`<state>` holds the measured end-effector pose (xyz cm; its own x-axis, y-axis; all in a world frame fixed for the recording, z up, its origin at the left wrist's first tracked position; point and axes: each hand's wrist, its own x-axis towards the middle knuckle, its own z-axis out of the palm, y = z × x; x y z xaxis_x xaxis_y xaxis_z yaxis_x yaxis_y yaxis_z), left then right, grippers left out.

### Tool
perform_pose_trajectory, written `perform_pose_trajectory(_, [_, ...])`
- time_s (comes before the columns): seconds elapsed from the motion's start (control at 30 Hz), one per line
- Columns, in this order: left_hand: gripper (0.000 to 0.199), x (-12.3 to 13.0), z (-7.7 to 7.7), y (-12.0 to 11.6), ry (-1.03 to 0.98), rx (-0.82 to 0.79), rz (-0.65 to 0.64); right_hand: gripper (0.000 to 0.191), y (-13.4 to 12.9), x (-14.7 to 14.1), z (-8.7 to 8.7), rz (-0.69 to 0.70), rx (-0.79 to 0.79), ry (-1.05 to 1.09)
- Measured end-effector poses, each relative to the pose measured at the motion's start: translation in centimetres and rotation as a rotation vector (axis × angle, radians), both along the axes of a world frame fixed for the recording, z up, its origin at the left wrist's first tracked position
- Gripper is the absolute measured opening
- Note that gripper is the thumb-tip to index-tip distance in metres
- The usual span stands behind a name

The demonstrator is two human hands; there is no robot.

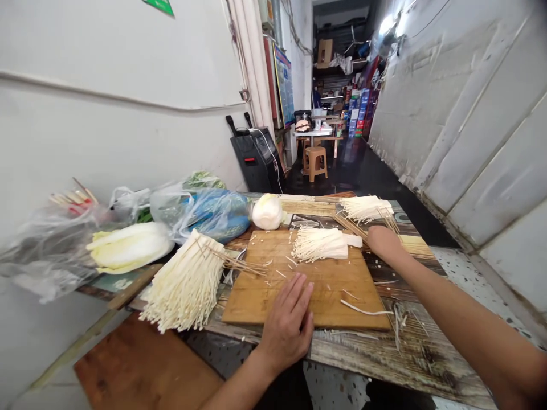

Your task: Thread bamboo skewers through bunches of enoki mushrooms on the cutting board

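Note:
My left hand [288,319] lies with its fingers stretched out on the near edge of a wooden cutting board [256,299]. Beyond those fingers a flat bundle of enoki mushrooms [320,244] rests on the board, with a pale strip [354,241] at its right end. Past the board's right edge, my right hand [383,242] is at some thin wooden skewers [351,225]; its fingers are hidden from me. Just behind it lies another enoki bundle [365,208] with skewers. On the left, a large pile of skewered enoki [186,285] hangs over the table edge.
A napa cabbage [132,246], a blue plastic bag [213,213] and a round white vegetable [267,212] line the table's left and back. A wooden handle [135,286] sticks out at left. A black speaker [256,156] and a stool [315,162] stand beyond.

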<state>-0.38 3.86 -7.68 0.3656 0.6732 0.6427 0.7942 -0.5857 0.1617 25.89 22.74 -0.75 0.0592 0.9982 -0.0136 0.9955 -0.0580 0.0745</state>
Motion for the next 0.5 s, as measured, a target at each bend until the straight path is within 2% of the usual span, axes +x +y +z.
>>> perform_pose_trajectory(0.17, [0.054,0.0,0.2,0.0,-0.018,-0.021,-0.021,0.035,0.9,-0.2,-0.1,-0.012,-0.012,-0.015])
perform_pose_trajectory(0.33, [0.052,-0.1,0.3,-0.2,-0.004,-0.037,-0.048,0.038,1.3,-0.5,0.7,0.021,-0.02,0.021])
perform_pose_trajectory(0.4, [0.052,-0.1,1.0,-0.2,0.002,-0.062,-0.042,0.039,1.5,-0.4,1.1,0.018,-0.033,0.052])
perform_pose_trajectory(0.5, [0.049,0.6,3.0,1.0,0.02,-0.141,0.013,0.034,1.7,-0.1,1.5,0.006,-0.053,0.115])
